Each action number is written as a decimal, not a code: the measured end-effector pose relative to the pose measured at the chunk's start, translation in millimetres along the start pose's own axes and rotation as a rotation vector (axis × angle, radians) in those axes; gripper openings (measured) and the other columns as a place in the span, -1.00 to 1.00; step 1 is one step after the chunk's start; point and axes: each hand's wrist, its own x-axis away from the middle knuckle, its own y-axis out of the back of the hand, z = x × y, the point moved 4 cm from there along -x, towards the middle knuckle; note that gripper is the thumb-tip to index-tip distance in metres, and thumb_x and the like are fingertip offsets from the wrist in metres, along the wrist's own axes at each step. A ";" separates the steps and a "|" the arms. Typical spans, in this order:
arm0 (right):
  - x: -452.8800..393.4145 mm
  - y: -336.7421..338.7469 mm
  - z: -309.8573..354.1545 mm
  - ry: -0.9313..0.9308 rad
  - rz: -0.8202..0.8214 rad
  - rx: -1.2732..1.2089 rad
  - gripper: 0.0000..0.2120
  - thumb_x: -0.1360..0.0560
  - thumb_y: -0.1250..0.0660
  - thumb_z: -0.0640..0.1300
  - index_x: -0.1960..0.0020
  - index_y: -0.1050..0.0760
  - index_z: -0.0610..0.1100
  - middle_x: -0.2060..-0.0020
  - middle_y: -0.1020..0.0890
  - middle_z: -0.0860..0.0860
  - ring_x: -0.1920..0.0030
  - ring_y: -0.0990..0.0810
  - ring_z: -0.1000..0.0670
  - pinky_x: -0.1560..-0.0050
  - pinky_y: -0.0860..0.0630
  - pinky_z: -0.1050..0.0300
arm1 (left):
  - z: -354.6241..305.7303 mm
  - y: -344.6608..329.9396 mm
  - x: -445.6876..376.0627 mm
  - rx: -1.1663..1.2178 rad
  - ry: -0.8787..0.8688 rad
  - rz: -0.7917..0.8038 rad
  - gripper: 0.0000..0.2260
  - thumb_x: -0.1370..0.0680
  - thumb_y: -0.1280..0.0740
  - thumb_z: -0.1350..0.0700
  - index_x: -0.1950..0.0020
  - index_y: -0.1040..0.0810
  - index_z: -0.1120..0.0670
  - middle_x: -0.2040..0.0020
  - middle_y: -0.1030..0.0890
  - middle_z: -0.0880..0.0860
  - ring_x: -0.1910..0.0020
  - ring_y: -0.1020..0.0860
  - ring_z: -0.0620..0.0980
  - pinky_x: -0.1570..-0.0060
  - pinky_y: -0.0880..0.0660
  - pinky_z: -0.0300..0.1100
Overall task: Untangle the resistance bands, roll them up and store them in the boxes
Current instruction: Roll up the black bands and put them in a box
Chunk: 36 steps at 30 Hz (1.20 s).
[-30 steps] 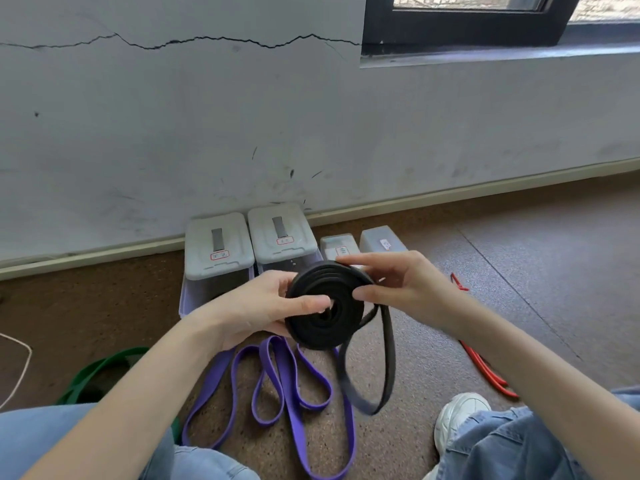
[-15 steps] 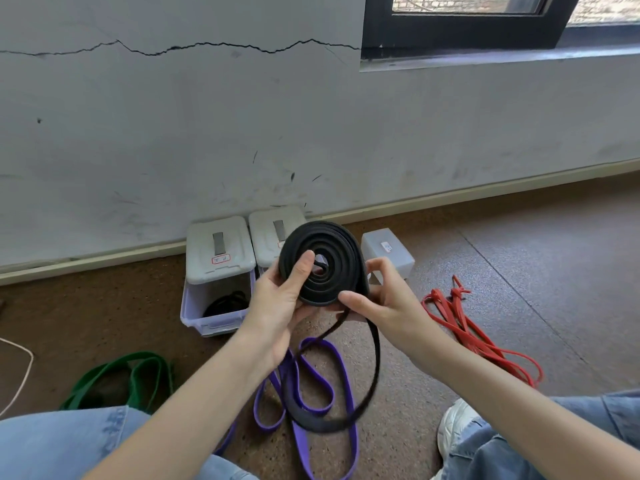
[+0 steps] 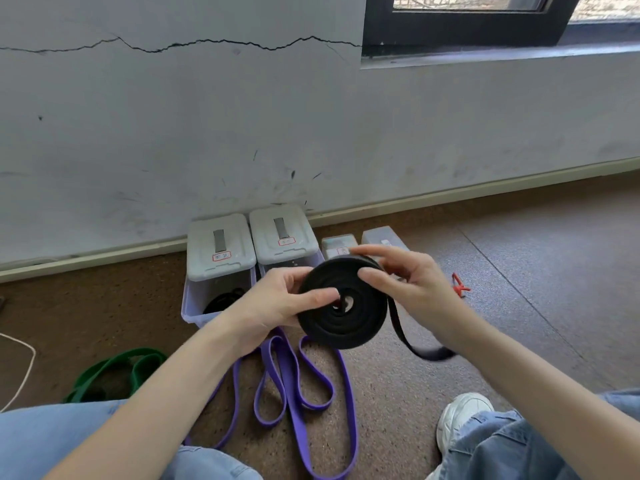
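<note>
In front of the storage boxes [image 3: 252,258] by the wall, the black resistance band [image 3: 341,306] is held up as a nearly finished coil. It is gripped from the left by the left hand [image 3: 277,306], thumb laid across its face toward the hole. The right hand [image 3: 405,278] is curled over the top edge, fingertips pressed on; a short tail is left hanging just right of the coil.

The brown speckled floor [image 3: 519,271] carries four pale plastic lidded boxes [image 3: 218,247] in a far row at the wall, a purple flat rubber band [image 3: 294,386] near centre, a green band [image 3: 114,368] left, and a red band [image 3: 460,288] right.
</note>
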 end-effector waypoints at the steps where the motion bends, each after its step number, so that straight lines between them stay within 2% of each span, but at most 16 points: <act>1: -0.5 3.6 1.1 -0.006 -0.023 -0.053 -0.70 -0.46 -0.33 -0.14 -0.19 -0.50 -0.01 0.17 -0.67 -0.02 0.11 -0.66 0.05 0.12 -0.57 0.25 | -1.9 2.2 -0.1 0.010 -0.010 -0.038 -0.75 -0.33 -0.47 0.02 0.00 -0.66 -0.03 0.00 -0.69 0.11 -0.01 -0.65 0.05 0.11 -0.61 -0.17; 4: -5.2 15.6 1.5 -0.050 -0.083 -0.173 -0.74 -0.45 -0.35 -0.16 -0.14 -0.47 -0.08 0.21 -0.66 -0.04 0.18 -0.66 0.02 0.15 -0.54 0.23 | -8.4 15.1 -1.5 0.107 -0.053 -0.166 -0.75 -0.26 -0.47 0.01 0.09 -0.69 0.02 0.06 -0.70 0.11 0.07 -0.67 0.02 0.23 -0.59 -0.24; 8: -9.5 8.3 -0.5 -0.003 -0.082 -0.069 -0.93 -0.54 -0.25 -0.24 0.01 -0.48 -0.12 0.22 -0.61 -0.05 0.23 -0.61 0.11 0.22 -0.52 0.30 | -3.0 17.6 -3.3 0.203 -0.025 -0.295 -0.74 -0.25 -0.47 0.05 0.10 -0.66 0.09 0.12 -0.70 0.12 0.14 -0.68 0.00 0.32 -0.57 -0.24; 10: -8.6 2.0 -3.7 0.000 -0.096 0.004 -0.90 -0.56 -0.22 -0.22 -0.04 -0.46 -0.08 0.12 -0.61 -0.03 0.17 -0.62 0.14 0.16 -0.54 0.29 | 1.9 14.7 -4.8 0.292 0.003 -0.343 -0.74 -0.25 -0.46 0.08 0.09 -0.64 0.10 0.15 -0.71 0.10 0.18 -0.68 -0.02 0.35 -0.57 -0.24; 12: -7.2 -5.3 -8.5 -0.014 -0.074 0.027 -0.77 -0.55 -0.25 -0.17 -0.19 -0.40 -0.02 -0.03 -0.59 -0.03 0.04 -0.64 0.08 0.05 -0.59 0.17 | 5.1 10.5 -7.2 0.375 0.009 -0.372 -0.72 -0.24 -0.46 0.08 0.08 -0.63 0.10 0.15 -0.71 0.08 0.19 -0.68 -0.04 0.35 -0.57 -0.23; 14: -6.2 -6.6 -9.7 -0.026 -0.076 0.051 -0.62 -0.51 -0.31 -0.17 -0.28 -0.34 0.06 -0.07 -0.57 -0.01 -0.04 -0.63 0.04 -0.01 -0.60 0.09 | 6.6 7.4 -10.4 0.385 0.007 -0.357 -0.69 -0.26 -0.46 0.08 0.03 -0.62 0.11 0.12 -0.71 0.09 0.16 -0.68 -0.02 0.32 -0.59 -0.22; 16: -7.2 0.9 -6.7 -0.030 -0.066 0.025 -0.57 -0.50 -0.32 -0.24 -0.29 -0.37 0.08 -0.06 -0.59 -0.02 -0.10 -0.61 0.01 -0.07 -0.59 0.07 | 4.0 7.5 -11.3 0.304 0.032 -0.280 -0.66 -0.28 -0.46 0.09 -0.03 -0.61 0.12 0.07 -0.70 0.11 0.09 -0.68 0.01 0.26 -0.60 -0.22; 19: -6.3 9.7 -1.0 -0.005 0.089 0.060 -0.54 -0.51 -0.28 -0.32 -0.26 -0.43 0.14 -0.10 -0.59 0.06 -0.16 -0.56 0.05 -0.08 -0.57 0.12 | -2.3 13.2 -9.0 0.124 0.056 -0.102 -0.66 -0.32 -0.47 0.05 -0.08 -0.60 0.04 -0.01 -0.69 0.09 0.00 -0.66 0.02 0.17 -0.60 -0.19; 22: -0.2 -3.2 -3.7 -0.011 0.225 0.171 -0.52 -0.51 -0.28 -0.31 -0.20 -0.42 0.24 -0.11 -0.59 0.08 -0.11 -0.59 0.06 -0.04 -0.58 0.13 | -0.3 10.1 -7.5 -0.068 0.047 -0.042 -0.67 -0.35 -0.46 0.01 -0.10 -0.59 -0.04 0.00 -0.69 0.05 -0.01 -0.65 0.00 0.11 -0.60 -0.17; 25: -2.2 -1.3 -8.9 -0.044 0.081 0.104 -0.64 -0.47 -0.36 -0.25 -0.13 -0.45 0.13 -0.02 -0.63 0.01 0.01 -0.65 0.05 0.02 -0.60 0.16 | 0.5 7.4 -7.3 -0.135 -0.007 -0.154 -0.70 -0.32 -0.45 -0.02 -0.02 -0.64 -0.01 0.07 -0.70 0.05 0.07 -0.67 -0.02 0.14 -0.60 -0.18; 28: -6.1 9.4 -12.4 -0.093 -0.056 -0.046 -0.83 -0.48 -0.34 -0.19 -0.03 -0.42 -0.05 0.09 -0.65 -0.02 0.08 -0.66 0.05 0.10 -0.56 0.24 | -5.7 20.4 -11.2 0.154 -0.047 -0.303 -0.75 -0.32 -0.44 0.07 0.04 -0.66 0.11 0.16 -0.71 0.10 0.18 -0.68 0.01 0.31 -0.57 -0.25; 30: -9.3 1.8 -16.4 -0.123 -0.056 -0.020 -0.90 -0.55 -0.25 -0.20 -0.02 -0.39 -0.03 0.07 -0.65 0.00 0.09 -0.65 0.12 0.12 -0.53 0.30 | -4.9 31.0 -17.0 0.335 -0.022 -0.456 -0.79 -0.36 -0.43 0.11 0.08 -0.62 0.20 0.27 -0.70 0.10 0.29 -0.67 -0.01 0.39 -0.56 -0.26; 33: -24.6 -16.1 -21.9 -0.151 -0.108 0.054 -0.83 -0.60 -0.13 -0.27 -0.08 -0.35 -0.02 0.03 -0.61 0.03 0.14 -0.62 0.24 0.20 -0.52 0.39 | 6.8 38.8 -27.0 0.487 0.031 -0.668 -0.89 -0.45 -0.41 0.16 0.15 -0.56 0.20 0.40 -0.67 0.05 0.43 -0.64 -0.07 0.51 -0.53 -0.27; 34: -32.4 -21.5 -23.7 -0.157 -0.132 0.085 -0.81 -0.61 -0.10 -0.27 -0.15 -0.34 -0.05 -0.02 -0.59 -0.01 0.11 -0.61 0.21 0.16 -0.53 0.36 | 11.9 40.1 -31.0 0.537 0.043 -0.724 -0.89 -0.46 -0.41 0.16 0.14 -0.55 0.19 0.41 -0.66 0.05 0.44 -0.64 -0.07 0.53 -0.52 -0.26; 36: -48.7 -34.3 -30.6 -0.167 -0.158 0.196 -0.74 -0.62 -0.07 -0.22 -0.30 -0.33 -0.11 -0.18 -0.51 -0.07 -0.10 -0.51 0.11 -0.04 -0.49 0.30 | 22.2 44.1 -37.7 0.631 0.042 -0.837 -0.90 -0.47 -0.41 0.15 0.12 -0.55 0.18 0.33 -0.65 0.06 0.40 -0.62 -0.05 0.55 -0.51 -0.26</act>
